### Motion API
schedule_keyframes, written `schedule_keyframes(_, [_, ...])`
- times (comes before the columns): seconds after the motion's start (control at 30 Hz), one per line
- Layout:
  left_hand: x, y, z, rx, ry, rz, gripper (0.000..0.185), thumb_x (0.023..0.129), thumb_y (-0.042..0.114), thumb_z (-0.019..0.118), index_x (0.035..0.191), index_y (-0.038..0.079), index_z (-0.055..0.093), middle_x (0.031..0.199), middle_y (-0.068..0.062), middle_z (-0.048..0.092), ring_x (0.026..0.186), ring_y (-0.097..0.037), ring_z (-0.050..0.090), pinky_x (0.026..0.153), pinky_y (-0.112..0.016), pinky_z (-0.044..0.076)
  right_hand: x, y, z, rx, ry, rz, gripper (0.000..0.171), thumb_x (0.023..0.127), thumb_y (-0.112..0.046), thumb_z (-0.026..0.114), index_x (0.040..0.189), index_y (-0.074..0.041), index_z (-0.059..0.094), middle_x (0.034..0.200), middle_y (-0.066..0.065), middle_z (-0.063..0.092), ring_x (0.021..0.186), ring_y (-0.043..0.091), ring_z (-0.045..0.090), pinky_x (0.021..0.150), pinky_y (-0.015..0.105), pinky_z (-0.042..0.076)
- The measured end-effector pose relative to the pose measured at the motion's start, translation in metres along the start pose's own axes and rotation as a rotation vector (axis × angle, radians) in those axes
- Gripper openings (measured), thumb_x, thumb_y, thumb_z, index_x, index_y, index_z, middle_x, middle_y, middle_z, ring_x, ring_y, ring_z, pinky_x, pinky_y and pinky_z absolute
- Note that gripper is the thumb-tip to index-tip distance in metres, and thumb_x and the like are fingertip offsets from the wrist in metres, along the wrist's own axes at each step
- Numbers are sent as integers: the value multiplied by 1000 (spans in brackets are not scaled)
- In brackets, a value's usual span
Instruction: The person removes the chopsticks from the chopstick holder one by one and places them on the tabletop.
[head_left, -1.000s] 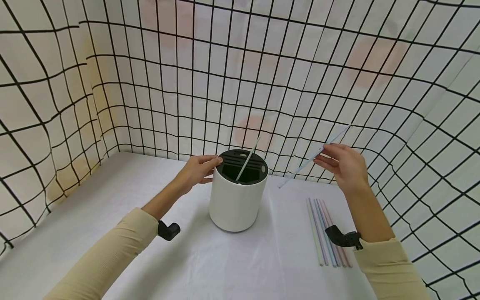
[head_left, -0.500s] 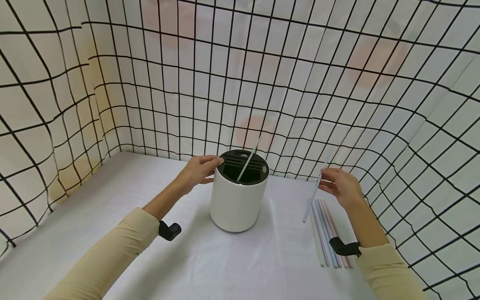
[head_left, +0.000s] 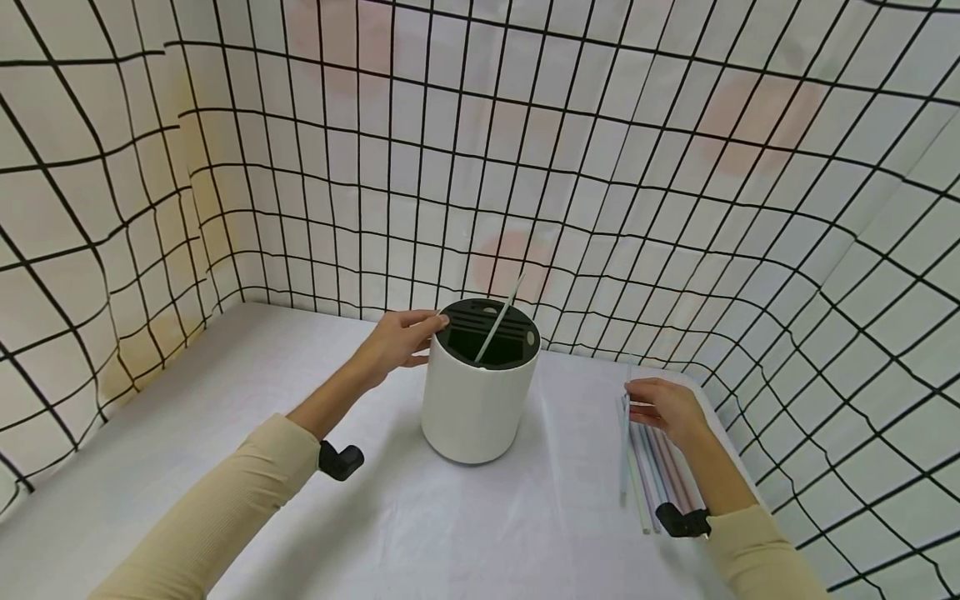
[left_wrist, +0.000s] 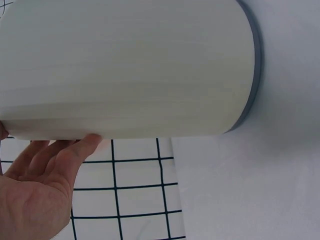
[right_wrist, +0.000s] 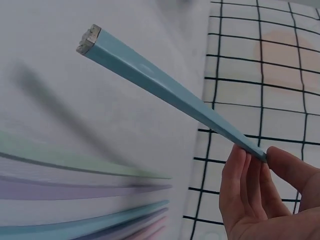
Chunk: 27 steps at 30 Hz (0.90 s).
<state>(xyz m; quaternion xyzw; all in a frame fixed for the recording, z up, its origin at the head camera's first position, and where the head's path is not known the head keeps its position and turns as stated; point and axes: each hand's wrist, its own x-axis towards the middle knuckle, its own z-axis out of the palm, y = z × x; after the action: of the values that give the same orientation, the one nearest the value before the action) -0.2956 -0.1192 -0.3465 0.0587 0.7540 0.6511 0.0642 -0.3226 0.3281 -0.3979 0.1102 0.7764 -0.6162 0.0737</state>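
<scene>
The right hand has come down and in toward the person. A second ago it was raised beside the white holder, level with its rim, with the light blue straw slanting up to the right across the grid backdrop. Half a second ago it had already dropped, the straw swinging toward upright with its lower end near the far tips of the row of straws on the surface. Now the hand sits low over that row, and the blue straw, pinched at its far end between thumb and fingers, lies nearly parallel to the row along its left edge.
</scene>
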Motion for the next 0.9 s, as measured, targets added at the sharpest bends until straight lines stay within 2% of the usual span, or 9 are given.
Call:
schedule_keyframes(0.17, [0,0,0,2,0,0,55,100,41,64,145,11,57,144,-10,60,131,-30,60,101,-45,56,5,20,1,-46,8,28,50,97,-23,72,134,7,56,99,-2,73,80,11,72,77,29,64])
schedule_keyframes(0.37, [0,0,0,-12,2,-2,55,99,40,65,145,11,57,144,-9,60,131,-29,60,102,-45,56,9,35,1,-53,1,55,46,94,-17,73,129,9,58,91,-2,73,78,12,72,73,29,64])
schedule_keyframes(0.6, [0,0,-1,-5,6,-4,55,99,41,65,144,11,57,143,-10,61,130,-29,61,100,-44,57,11,47,5,-122,24,77,47,94,-19,73,128,10,59,92,1,73,76,12,70,72,29,64])
schedule_keyframes(0.9, [0,0,-1,-11,3,-9,54,99,41,65,144,11,58,142,-10,61,130,-29,61,101,-44,56,14,57,7,-122,17,57,32,93,-12,72,117,9,66,79,-4,71,67,10,69,65,26,63])
